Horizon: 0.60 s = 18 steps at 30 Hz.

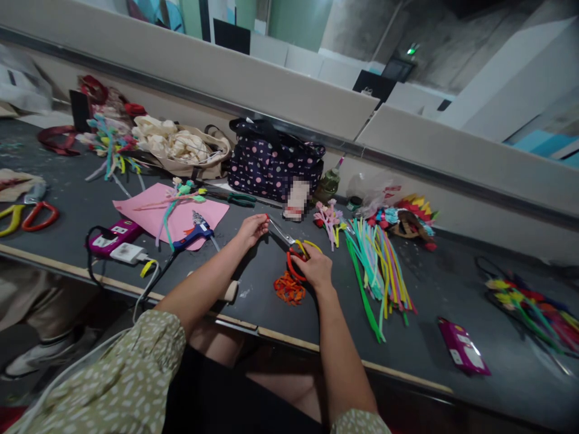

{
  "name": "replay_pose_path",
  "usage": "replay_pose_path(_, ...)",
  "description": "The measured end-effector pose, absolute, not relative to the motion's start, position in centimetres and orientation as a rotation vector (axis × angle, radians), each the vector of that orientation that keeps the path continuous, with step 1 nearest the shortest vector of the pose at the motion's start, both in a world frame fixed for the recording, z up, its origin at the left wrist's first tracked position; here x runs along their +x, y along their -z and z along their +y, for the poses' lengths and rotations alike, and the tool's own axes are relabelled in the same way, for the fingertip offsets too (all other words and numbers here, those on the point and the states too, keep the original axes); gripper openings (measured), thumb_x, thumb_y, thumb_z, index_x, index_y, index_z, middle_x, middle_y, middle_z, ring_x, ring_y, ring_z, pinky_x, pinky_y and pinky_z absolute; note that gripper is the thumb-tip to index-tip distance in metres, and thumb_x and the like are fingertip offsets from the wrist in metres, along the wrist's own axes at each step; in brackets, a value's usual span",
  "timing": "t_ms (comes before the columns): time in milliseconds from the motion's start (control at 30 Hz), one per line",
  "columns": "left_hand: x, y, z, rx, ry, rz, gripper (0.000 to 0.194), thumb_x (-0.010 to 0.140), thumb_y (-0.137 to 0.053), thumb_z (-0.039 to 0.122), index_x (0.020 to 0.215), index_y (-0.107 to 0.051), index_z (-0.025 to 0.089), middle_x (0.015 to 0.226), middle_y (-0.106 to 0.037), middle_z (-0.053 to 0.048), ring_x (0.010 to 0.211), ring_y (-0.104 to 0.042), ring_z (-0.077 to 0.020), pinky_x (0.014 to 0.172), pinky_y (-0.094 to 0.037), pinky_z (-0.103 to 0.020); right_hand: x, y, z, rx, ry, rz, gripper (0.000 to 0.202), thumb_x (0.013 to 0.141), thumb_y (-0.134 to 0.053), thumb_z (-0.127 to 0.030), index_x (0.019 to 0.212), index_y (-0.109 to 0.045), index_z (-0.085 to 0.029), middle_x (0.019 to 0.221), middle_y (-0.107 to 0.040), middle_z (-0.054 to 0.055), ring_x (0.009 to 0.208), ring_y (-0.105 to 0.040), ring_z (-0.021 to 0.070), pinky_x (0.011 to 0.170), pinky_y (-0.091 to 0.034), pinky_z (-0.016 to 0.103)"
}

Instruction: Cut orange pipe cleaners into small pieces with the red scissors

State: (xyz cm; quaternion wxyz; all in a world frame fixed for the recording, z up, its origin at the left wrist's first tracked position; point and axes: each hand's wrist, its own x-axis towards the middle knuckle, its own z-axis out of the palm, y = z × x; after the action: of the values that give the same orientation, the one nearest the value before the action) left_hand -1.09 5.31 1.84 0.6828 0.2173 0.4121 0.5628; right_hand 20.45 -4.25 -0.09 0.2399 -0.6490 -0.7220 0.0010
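My right hand (315,264) is closed round the red and yellow handles of a pair of scissors (288,239), whose blades point up and to the left. The blade tips reach my left hand (256,229), which is pinched round a small red piece (266,217). How much of that piece lies inside the fingers is hidden. On the dark table (257,307), just below the scissors, lies a small pile of orange and red cut pieces (289,288).
Pipe cleaners (377,265) lie right of my right hand. A blue glue gun (194,234) rests on pink paper (149,205) at left, near a purple power strip (115,237). Behind stands a dotted bag (271,160). Another purple box (463,346) lies at right.
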Motion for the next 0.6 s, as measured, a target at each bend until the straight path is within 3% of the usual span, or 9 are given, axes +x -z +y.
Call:
replay_pose_path(400,-1.16,-1.49,5.55,0.493,-1.269,0.898,0.008,0.075,-0.069,0.015,0.074,-0.063,0.01,0.065,-0.063,-0.004,0.052,-0.056,-0.0064,0.051,-0.05,-0.016,20.48,-0.15,-4.37,-1.784,0.028,-1.98,0.05,0.08,-0.06,-0.053,0.12,-0.063,-0.022,0.114,-0.068,0.008,0.1,-0.066,0.0222,0.084,-0.051,0.033)
replay_pose_path(600,-1.18,-1.46,5.45,0.516,-1.288,0.914,0.008,0.071,-0.071,0.008,0.076,-0.064,0.009,0.065,-0.063,-0.003,0.051,-0.057,-0.0062,0.05,-0.051,-0.017,20.54,-0.08,-4.31,-1.767,0.054,-1.99,0.049,0.08,-0.061,-0.053,0.119,-0.063,-0.022,0.114,-0.069,0.007,0.097,-0.066,0.0219,0.082,-0.051,0.032)
